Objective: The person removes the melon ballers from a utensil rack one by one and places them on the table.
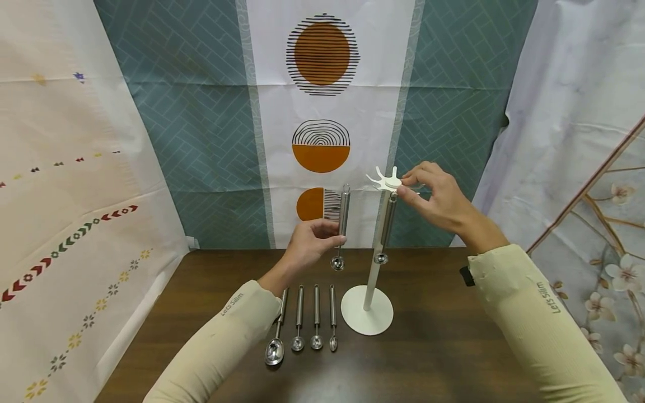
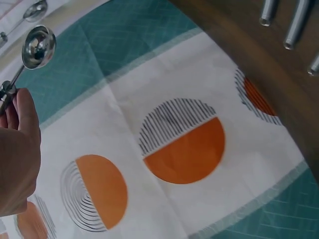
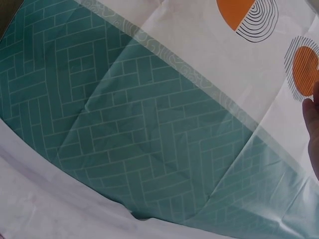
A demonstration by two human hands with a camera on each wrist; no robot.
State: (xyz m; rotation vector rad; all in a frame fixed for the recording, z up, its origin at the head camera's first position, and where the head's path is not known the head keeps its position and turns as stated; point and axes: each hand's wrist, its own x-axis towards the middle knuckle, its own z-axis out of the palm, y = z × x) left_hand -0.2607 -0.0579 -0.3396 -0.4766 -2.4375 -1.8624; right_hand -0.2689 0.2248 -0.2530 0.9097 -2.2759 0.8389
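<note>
My left hand (image 1: 313, 242) pinches the metal handle of a melon baller (image 1: 344, 211), which is upright with its small round bowl at the bottom. In the left wrist view the baller's bowl (image 2: 39, 47) shows beyond the fingers. My right hand (image 1: 439, 197) pinches the hooked top (image 1: 389, 182) of a white stand (image 1: 370, 310) between thumb and fingers. A second small scoop (image 1: 388, 224) hangs from that top, right of the held one, bowl down. Only the edge of the right hand (image 3: 313, 132) shows in the right wrist view, so its grip is hidden there.
Several steel utensils lie in a row on the brown table (image 1: 428, 347), left of the stand's round base. The leftmost is a larger spoon-shaped scoop (image 1: 274, 351). A patterned curtain (image 1: 201, 140) hangs behind, with printed cloths at both sides.
</note>
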